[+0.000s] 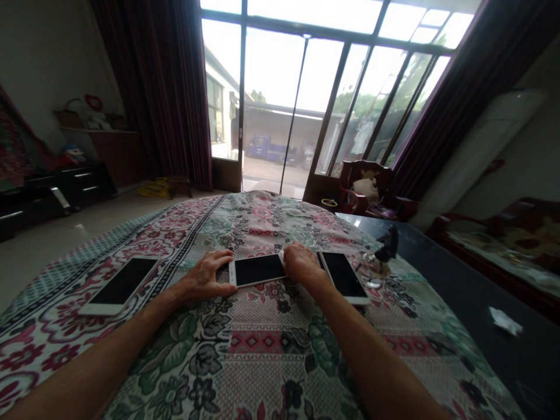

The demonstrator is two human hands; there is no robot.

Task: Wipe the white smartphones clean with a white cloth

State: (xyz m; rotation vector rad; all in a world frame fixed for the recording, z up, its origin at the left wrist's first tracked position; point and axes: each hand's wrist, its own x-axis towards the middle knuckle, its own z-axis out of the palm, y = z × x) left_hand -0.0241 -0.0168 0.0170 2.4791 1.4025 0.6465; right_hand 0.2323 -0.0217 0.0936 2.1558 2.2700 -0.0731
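Three white smartphones with dark screens lie face up on a floral cloth (271, 344). My left hand (205, 279) grips the left end of the middle phone (258, 270), thumb below and fingers above it. My right hand (301, 263) is curled over that phone's right end, its fingers closed on the edge. A second phone (343, 276) lies just right of my right wrist. The third phone (120, 284) rests apart at the far left.
The cloth covers a dark glossy table (464, 291) whose bare right part holds a crumpled white scrap (505, 321). A small dark object on a clear stand (385, 251) sits right of the phones. Wooden chairs, a sofa and a large window lie beyond.
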